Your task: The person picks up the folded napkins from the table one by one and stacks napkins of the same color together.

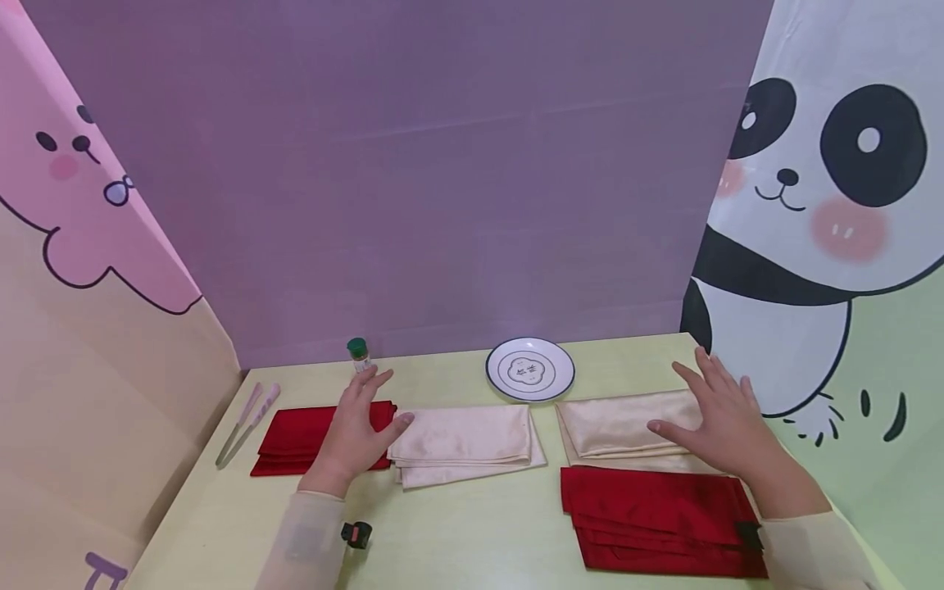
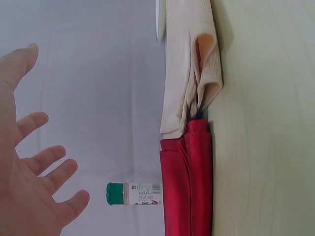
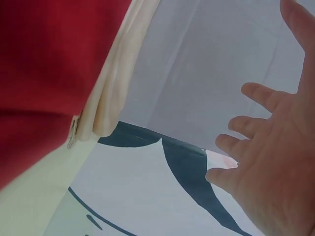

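My left hand (image 1: 357, 430) hovers with spread fingers above a folded red cloth (image 1: 295, 438) and the left edge of a folded cream cloth (image 1: 465, 438). Nothing is in its grasp, as the left wrist view also shows. On the right, my right hand (image 1: 726, 418) is held over a second folded cream cloth (image 1: 627, 422), fingers apart and holding nothing. Nearer to me, a larger folded red cloth (image 1: 656, 520) overlaps the front of that cream cloth. Just beyond the left fingertips stands a small bottle with a green cap (image 1: 357, 347).
At the back of the pale table (image 1: 457, 533) lies a white plate with a dark rim (image 1: 501, 385). Tongs with pinkish handles (image 1: 251, 418) rest near the left edge. A purple backdrop (image 1: 442, 205) and printed side panels, one with a panda (image 1: 782, 344), enclose the table.
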`<state>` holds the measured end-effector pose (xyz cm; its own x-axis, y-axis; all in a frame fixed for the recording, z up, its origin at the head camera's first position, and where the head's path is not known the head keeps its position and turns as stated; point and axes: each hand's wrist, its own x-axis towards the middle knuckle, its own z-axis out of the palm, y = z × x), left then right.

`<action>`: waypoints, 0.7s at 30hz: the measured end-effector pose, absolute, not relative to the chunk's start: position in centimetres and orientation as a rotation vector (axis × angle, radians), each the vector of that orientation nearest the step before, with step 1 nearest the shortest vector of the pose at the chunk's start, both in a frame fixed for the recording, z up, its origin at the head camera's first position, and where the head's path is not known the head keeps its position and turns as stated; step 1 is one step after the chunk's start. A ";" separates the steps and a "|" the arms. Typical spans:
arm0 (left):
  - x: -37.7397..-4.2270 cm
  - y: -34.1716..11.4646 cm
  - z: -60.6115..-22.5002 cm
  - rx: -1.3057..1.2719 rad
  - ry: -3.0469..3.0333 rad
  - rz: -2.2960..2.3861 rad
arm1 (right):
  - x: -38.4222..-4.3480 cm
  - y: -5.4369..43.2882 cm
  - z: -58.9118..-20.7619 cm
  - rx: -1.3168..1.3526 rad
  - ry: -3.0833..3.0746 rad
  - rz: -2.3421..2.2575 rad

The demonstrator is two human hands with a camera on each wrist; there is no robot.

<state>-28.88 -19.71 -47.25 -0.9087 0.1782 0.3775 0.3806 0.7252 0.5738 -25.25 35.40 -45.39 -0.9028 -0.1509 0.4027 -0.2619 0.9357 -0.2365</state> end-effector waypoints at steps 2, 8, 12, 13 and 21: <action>-28.8 -19.5 -47.2 -0.441 -2.634 -0.983 | -24.9 35.5 -45.4 0.308 -2.705 0.421; -28.6 -18.9 -47.1 -0.454 -2.616 -1.006 | -23.9 35.7 -45.4 0.317 -2.716 0.485; -28.5 -18.2 -47.1 -0.488 -2.614 -1.013 | -23.3 35.8 -45.5 0.305 -2.745 0.509; -28.4 -18.1 -47.1 -0.494 -2.617 -1.015 | -23.1 35.9 -45.5 0.303 -2.748 0.512; -28.2 -16.5 -47.3 -0.534 -2.640 -1.052 | -22.2 36.4 -45.6 0.269 -2.803 0.570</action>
